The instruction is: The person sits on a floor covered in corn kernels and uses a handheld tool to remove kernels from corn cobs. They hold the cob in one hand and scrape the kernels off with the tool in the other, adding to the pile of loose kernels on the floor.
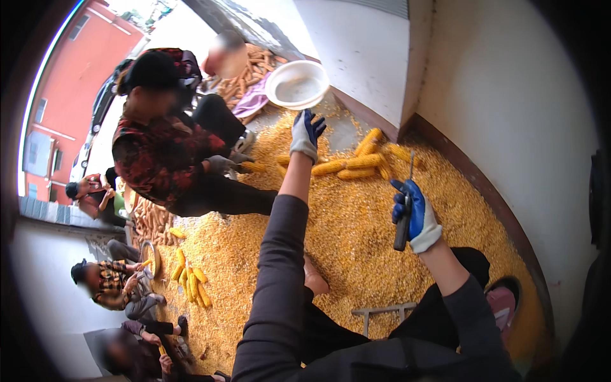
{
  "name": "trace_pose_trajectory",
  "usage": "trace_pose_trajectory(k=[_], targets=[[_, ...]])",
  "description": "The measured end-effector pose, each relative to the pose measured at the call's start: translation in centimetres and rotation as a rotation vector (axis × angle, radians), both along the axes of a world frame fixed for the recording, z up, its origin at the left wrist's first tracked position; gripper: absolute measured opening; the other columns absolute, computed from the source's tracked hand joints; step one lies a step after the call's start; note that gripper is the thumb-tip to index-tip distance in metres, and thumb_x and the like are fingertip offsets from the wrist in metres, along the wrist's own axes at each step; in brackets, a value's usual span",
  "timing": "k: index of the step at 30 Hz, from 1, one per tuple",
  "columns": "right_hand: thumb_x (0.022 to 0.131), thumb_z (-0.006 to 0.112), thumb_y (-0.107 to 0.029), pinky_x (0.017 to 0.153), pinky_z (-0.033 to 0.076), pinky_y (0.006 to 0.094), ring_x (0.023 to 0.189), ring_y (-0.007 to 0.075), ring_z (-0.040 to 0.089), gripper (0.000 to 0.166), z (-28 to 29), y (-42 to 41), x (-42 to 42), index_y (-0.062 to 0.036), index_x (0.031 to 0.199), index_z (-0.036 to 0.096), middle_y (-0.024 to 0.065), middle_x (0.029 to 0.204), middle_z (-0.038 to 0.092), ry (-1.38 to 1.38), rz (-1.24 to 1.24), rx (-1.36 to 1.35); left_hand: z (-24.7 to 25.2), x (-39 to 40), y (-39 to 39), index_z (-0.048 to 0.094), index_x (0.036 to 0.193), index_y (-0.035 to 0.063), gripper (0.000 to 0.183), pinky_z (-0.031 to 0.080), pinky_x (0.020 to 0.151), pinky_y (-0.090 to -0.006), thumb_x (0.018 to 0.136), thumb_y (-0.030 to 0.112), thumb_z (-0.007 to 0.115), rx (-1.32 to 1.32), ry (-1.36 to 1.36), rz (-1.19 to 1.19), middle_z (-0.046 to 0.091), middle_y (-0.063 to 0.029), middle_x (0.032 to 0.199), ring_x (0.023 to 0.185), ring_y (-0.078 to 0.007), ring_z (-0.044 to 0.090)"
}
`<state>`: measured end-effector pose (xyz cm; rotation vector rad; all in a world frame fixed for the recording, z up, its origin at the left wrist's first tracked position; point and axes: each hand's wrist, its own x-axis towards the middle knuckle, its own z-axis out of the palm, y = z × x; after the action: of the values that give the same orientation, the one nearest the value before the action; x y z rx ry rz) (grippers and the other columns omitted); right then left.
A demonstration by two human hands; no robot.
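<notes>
My left hand (306, 132), in a white and blue coated work glove, is stretched far forward with its fingers apart and nothing seen in it. Its fingertips come up to the near rim of a white plastic basin (297, 85); I cannot tell whether they touch. My right hand (416, 217), gloved in the same way, is shut on a screwdriver (404, 223) with a dark handle, its thin metal shaft pointing away from me. Beyond that hand lie several yellow corn cobs (363, 162), heaped on a deep spread of loose corn kernels (363, 238).
A co-worker in a dark red patterned jacket (157, 157) sits close on the left, gloved hands on a cob. Other people sit farther left, near more cobs (191, 281). A metal frame (384, 310) lies between my legs. A wall (501, 95) bounds the right side.
</notes>
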<state>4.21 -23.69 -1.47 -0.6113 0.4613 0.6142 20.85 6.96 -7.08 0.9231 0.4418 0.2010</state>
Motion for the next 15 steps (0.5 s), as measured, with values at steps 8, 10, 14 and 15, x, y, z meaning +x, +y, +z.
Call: trace_pose_trajectory(k=[8, 10, 14, 15], targets=[[0.093, 0.052, -0.036, 0.055, 0.045, 0.0277, 0.059, 0.0098, 0.05, 0.045, 0.2, -1.2, -2.1, -0.0043, 0.124, 0.047, 0.0007, 0.076, 0.052, 0.121, 0.062, -0.04, -23.4, -16.5, -11.0, 0.056, 0.087, 0.0077, 0.02, 0.047, 0.056, -0.0335, 0.09, 0.027, 0.05, 0.325, 0.784, -0.38, 0.056, -0.0062, 0.073, 0.063, -0.0208, 0.058], [0.093, 0.052, -0.036, 0.055, 0.046, 0.0284, 0.06, 0.0105, 0.051, 0.045, 0.0, -1.3, -2.2, -0.0043, 0.125, 0.047, 0.0012, 0.077, 0.053, 0.146, 0.042, -0.087, -24.9, -18.4, -13.4, 0.058, 0.089, 0.0064, 0.023, 0.046, 0.056, -0.0342, 0.088, 0.028, 0.051, 0.432, 0.839, -0.493, 0.058, -0.0068, 0.072, 0.062, -0.0211, 0.058], [0.093, 0.052, -0.033, 0.057, 0.046, 0.0281, 0.064, 0.0123, 0.053, 0.043, 0.2, -1.3, -2.6, -0.0069, 0.126, 0.048, 0.0022, 0.079, 0.056, 0.191, 0.052, -0.052, -24.7, -16.7, -14.4, 0.059, 0.104, 0.0038, 0.033, 0.048, 0.074, -0.0415, 0.085, 0.03, 0.053, 1.06, 0.768, -0.655, 0.063, -0.0184, 0.096, 0.086, -0.0333, 0.061], [0.093, 0.052, -0.03, 0.059, 0.046, 0.0276, 0.064, 0.0126, 0.054, 0.04, 0.4, -1.7, -2.9, -0.0079, 0.126, 0.049, 0.0024, 0.079, 0.057, 0.195, 0.043, -0.026, -23.7, -15.7, -15.3, 0.058, 0.107, 0.004, 0.035, 0.048, 0.078, -0.0428, 0.086, 0.031, 0.053, 1.218, 0.699, -0.631, 0.062, -0.02, 0.102, 0.092, -0.0351, 0.06]])
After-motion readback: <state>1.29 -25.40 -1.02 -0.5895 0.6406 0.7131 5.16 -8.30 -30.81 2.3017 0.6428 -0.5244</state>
